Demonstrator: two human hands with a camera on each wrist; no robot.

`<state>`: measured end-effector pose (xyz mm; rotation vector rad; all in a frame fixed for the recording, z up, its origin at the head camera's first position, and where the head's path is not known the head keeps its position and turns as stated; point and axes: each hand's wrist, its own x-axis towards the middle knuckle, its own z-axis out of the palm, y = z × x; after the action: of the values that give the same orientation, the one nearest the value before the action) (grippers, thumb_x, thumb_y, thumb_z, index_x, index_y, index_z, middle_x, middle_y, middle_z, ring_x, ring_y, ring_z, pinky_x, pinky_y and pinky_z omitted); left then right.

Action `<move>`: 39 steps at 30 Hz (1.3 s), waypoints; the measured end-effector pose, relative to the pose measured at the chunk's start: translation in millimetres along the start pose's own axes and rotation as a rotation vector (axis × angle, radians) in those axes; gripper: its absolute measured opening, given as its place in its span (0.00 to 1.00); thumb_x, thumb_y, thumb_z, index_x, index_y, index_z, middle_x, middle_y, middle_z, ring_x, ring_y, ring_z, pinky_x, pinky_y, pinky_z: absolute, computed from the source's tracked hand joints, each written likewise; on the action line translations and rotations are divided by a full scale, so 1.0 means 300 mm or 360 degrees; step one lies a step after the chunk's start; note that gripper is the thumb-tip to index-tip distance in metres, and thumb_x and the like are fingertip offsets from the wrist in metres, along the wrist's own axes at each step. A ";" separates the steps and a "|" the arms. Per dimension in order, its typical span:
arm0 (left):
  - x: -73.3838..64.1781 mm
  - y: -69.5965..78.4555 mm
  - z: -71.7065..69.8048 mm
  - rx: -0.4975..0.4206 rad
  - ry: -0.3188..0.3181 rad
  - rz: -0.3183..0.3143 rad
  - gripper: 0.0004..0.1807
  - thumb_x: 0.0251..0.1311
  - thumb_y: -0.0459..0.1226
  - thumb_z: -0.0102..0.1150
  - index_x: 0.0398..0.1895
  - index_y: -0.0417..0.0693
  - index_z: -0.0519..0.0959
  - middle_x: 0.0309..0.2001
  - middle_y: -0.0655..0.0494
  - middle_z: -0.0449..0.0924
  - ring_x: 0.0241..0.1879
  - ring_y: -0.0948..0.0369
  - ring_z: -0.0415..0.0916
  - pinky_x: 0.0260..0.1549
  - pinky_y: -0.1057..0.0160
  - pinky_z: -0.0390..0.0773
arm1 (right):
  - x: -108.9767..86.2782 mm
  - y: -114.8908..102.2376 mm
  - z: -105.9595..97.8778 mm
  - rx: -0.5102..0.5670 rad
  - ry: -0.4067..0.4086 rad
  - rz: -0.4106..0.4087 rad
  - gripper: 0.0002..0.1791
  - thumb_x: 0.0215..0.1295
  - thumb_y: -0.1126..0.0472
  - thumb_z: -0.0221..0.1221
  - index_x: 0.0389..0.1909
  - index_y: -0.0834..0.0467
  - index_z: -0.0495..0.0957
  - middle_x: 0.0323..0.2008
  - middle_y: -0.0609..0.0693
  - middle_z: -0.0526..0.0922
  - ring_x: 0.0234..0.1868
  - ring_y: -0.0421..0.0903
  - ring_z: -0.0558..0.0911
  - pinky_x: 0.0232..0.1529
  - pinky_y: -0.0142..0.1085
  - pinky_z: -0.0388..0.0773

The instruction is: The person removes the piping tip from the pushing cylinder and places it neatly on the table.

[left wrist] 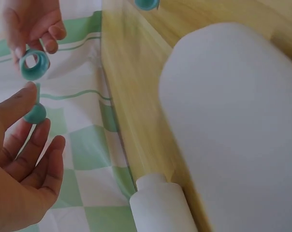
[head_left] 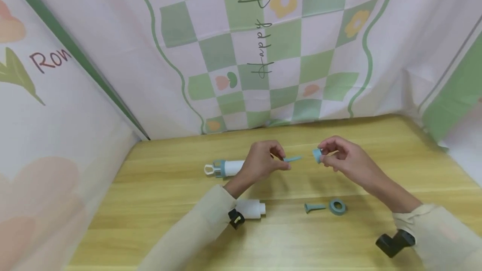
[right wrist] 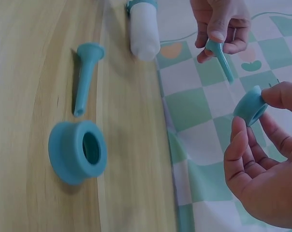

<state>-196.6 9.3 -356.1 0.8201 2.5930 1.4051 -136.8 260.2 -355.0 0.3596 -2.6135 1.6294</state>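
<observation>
Between thumb and fingers, my left hand (head_left: 261, 160) pinches a slim teal nozzle (head_left: 294, 159) by its wider end. The thin tip points toward the right hand; in the left wrist view the nozzle's rounded base (left wrist: 36, 114) shows. My right hand (head_left: 348, 162) holds a teal ring cap (right wrist: 251, 107) by its rim, its hole visible in both wrist views. A small gap separates nozzle and ring. Below the hands, a second teal nozzle (head_left: 314, 207) and a flanged teal ring (right wrist: 67, 151) lie side by side on the table.
Behind the left hand lies a white bottle (head_left: 233, 168) with a teal collar and a white loop at its end. Another white bottle (head_left: 253, 209) lies nearer, partly behind the left sleeve. A checkered cloth (head_left: 280, 53) hangs at the wooden table's (head_left: 150, 204) back edge.
</observation>
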 end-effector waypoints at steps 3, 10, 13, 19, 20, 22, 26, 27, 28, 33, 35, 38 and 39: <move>0.014 0.003 0.007 0.0028 -0.0024 -0.0031 0.13 0.46 0.32 0.80 0.24 0.48 0.79 0.26 0.63 0.80 0.29 0.68 0.78 0.25 0.70 0.76 | 0.006 0.001 0.001 -0.0083 0.0001 -0.0001 0.16 0.72 0.62 0.58 0.55 0.66 0.73 0.46 0.59 0.78 0.37 0.45 0.81 0.34 0.34 0.79; 0.054 0.007 0.013 0.0260 -0.0098 -0.0008 0.14 0.45 0.35 0.81 0.23 0.50 0.79 0.25 0.66 0.80 0.29 0.70 0.76 0.31 0.72 0.75 | 0.030 0.014 0.003 -0.0311 0.0008 0.0024 0.17 0.70 0.57 0.61 0.53 0.63 0.75 0.45 0.56 0.79 0.40 0.49 0.80 0.36 0.36 0.80; 0.075 0.012 0.018 0.0302 -0.0128 -0.0010 0.14 0.45 0.35 0.81 0.23 0.50 0.79 0.25 0.65 0.80 0.28 0.70 0.76 0.31 0.72 0.75 | 0.043 0.023 -0.004 -0.0393 0.0003 0.0033 0.18 0.69 0.55 0.62 0.52 0.62 0.75 0.44 0.56 0.79 0.41 0.51 0.81 0.36 0.38 0.80; 0.128 0.023 0.050 0.0327 -0.0204 0.0024 0.15 0.45 0.36 0.81 0.23 0.49 0.78 0.24 0.62 0.79 0.27 0.68 0.76 0.29 0.73 0.74 | 0.063 0.050 -0.028 -0.0506 -0.0006 0.0054 0.17 0.67 0.55 0.64 0.50 0.61 0.76 0.42 0.55 0.80 0.39 0.51 0.82 0.31 0.38 0.79; 0.135 0.023 0.057 0.0335 -0.0216 0.0026 0.15 0.45 0.35 0.81 0.23 0.48 0.78 0.24 0.62 0.79 0.26 0.68 0.76 0.28 0.73 0.75 | 0.066 0.054 -0.029 -0.0510 -0.0012 0.0053 0.17 0.67 0.56 0.65 0.49 0.62 0.76 0.41 0.55 0.80 0.38 0.51 0.82 0.31 0.38 0.79; 0.145 0.023 0.072 0.0372 -0.0232 0.0016 0.15 0.45 0.35 0.81 0.23 0.48 0.78 0.23 0.62 0.78 0.25 0.67 0.75 0.27 0.74 0.74 | 0.073 0.062 -0.029 -0.0512 -0.0029 0.0043 0.17 0.67 0.56 0.65 0.49 0.62 0.76 0.41 0.54 0.81 0.38 0.50 0.82 0.31 0.38 0.79; 0.151 0.010 0.098 0.0428 -0.0245 -0.0022 0.16 0.43 0.34 0.82 0.22 0.48 0.78 0.21 0.62 0.77 0.24 0.67 0.73 0.25 0.74 0.73 | 0.086 0.080 -0.023 -0.0524 -0.0057 0.0037 0.16 0.67 0.58 0.65 0.49 0.62 0.76 0.40 0.54 0.81 0.37 0.49 0.82 0.32 0.39 0.78; 0.152 0.007 0.103 0.0436 -0.0246 -0.0034 0.16 0.43 0.34 0.82 0.21 0.48 0.78 0.21 0.62 0.77 0.23 0.67 0.73 0.25 0.74 0.73 | 0.088 0.085 -0.023 -0.0530 -0.0060 0.0037 0.16 0.66 0.58 0.65 0.49 0.62 0.76 0.40 0.53 0.81 0.37 0.49 0.82 0.32 0.39 0.78; 0.153 0.006 0.108 0.0439 -0.0246 -0.0049 0.16 0.43 0.34 0.82 0.21 0.48 0.78 0.21 0.62 0.77 0.23 0.67 0.73 0.25 0.74 0.73 | 0.090 0.089 -0.023 -0.0536 -0.0063 0.0036 0.16 0.66 0.58 0.65 0.48 0.62 0.76 0.39 0.53 0.81 0.36 0.49 0.82 0.33 0.40 0.78; 0.171 0.008 0.131 0.0517 -0.0268 -0.0096 0.16 0.43 0.34 0.82 0.19 0.49 0.77 0.21 0.62 0.77 0.24 0.66 0.72 0.27 0.73 0.72 | 0.088 0.115 -0.030 -0.0576 -0.0100 0.0056 0.15 0.65 0.60 0.65 0.47 0.63 0.76 0.36 0.52 0.80 0.33 0.47 0.81 0.32 0.40 0.77; 0.178 0.009 0.143 0.0542 -0.0290 -0.0119 0.17 0.43 0.34 0.82 0.19 0.49 0.77 0.21 0.62 0.76 0.23 0.65 0.71 0.27 0.72 0.72 | 0.084 0.126 -0.035 -0.0588 -0.0128 0.0072 0.16 0.66 0.60 0.65 0.48 0.64 0.75 0.36 0.53 0.80 0.33 0.46 0.81 0.31 0.40 0.77; 0.184 0.009 0.160 0.0539 -0.0316 -0.0172 0.17 0.43 0.33 0.82 0.18 0.48 0.77 0.21 0.61 0.76 0.23 0.64 0.71 0.26 0.71 0.73 | 0.081 0.138 -0.038 -0.0598 -0.0150 0.0091 0.16 0.66 0.60 0.64 0.48 0.65 0.75 0.37 0.54 0.80 0.33 0.47 0.81 0.30 0.40 0.77; 0.184 0.009 0.164 0.0553 -0.0322 -0.0186 0.16 0.43 0.33 0.82 0.18 0.48 0.77 0.22 0.61 0.76 0.23 0.64 0.71 0.25 0.71 0.73 | 0.082 0.140 -0.036 -0.0600 -0.0155 0.0094 0.15 0.66 0.60 0.64 0.48 0.65 0.75 0.37 0.55 0.80 0.33 0.47 0.81 0.30 0.40 0.77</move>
<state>-227.2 74.7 -372.5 0.7834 2.7076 0.8058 -170.9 283.3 -383.3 0.3507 -2.9465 1.1173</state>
